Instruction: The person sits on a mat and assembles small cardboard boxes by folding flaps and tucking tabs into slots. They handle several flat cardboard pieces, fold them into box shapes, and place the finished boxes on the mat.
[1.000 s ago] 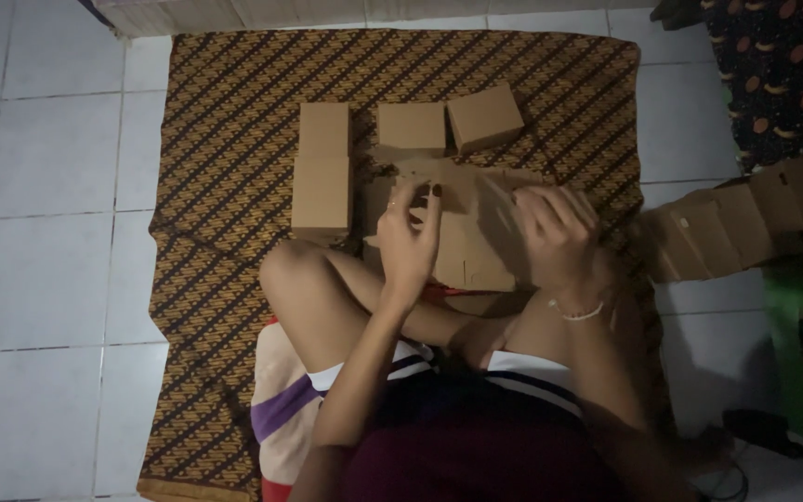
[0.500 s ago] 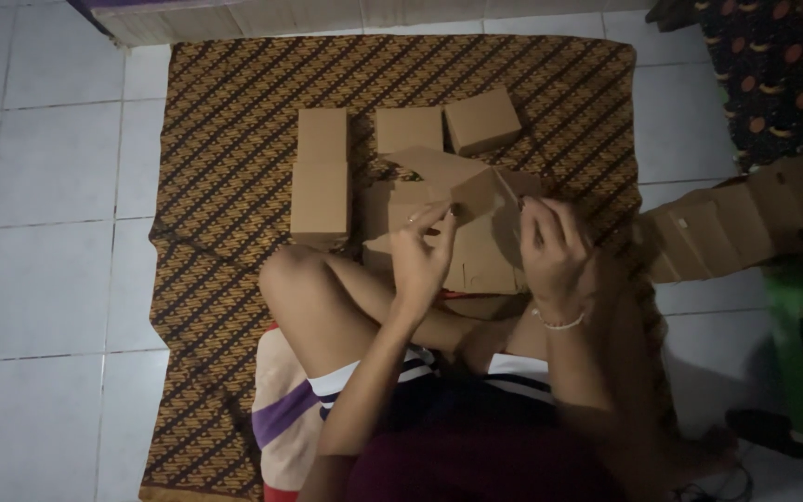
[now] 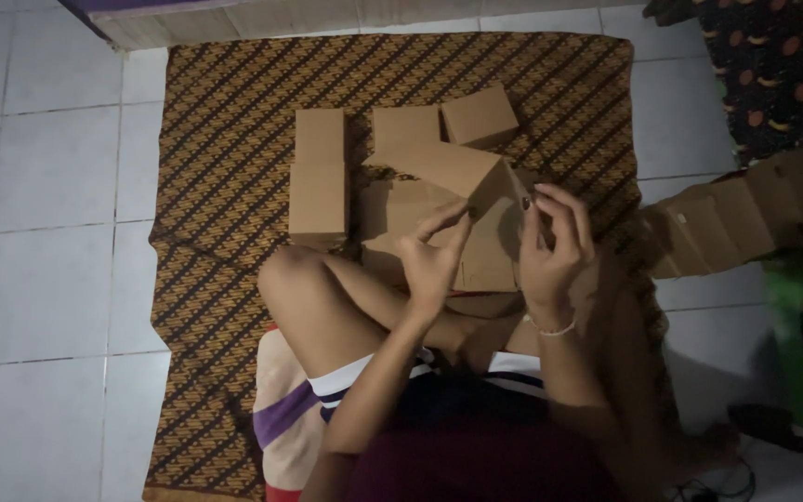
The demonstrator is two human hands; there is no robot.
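Two hands work at one half-formed box (image 3: 462, 218) held just above the crossed legs. The left hand (image 3: 431, 258) pinches its near left panel, thumb under and fingers on top, which seems to steady the cardboard. The right hand (image 3: 555, 244) curls its fingertips over the right edge, closed on a flap, likely so that side can be bent in. Holding the box low over the lap keeps both wrists relaxed and the folds in plain sight. Beyond it, on the patterned mat (image 3: 216, 186), finished boxes sit close together: a pair (image 3: 319, 175) end to end on the left and two more (image 3: 448, 121) farther back, within arm's reach. Flat blanks (image 3: 745, 218) lean in a row off to the right, over the tile floor (image 3: 39, 242).
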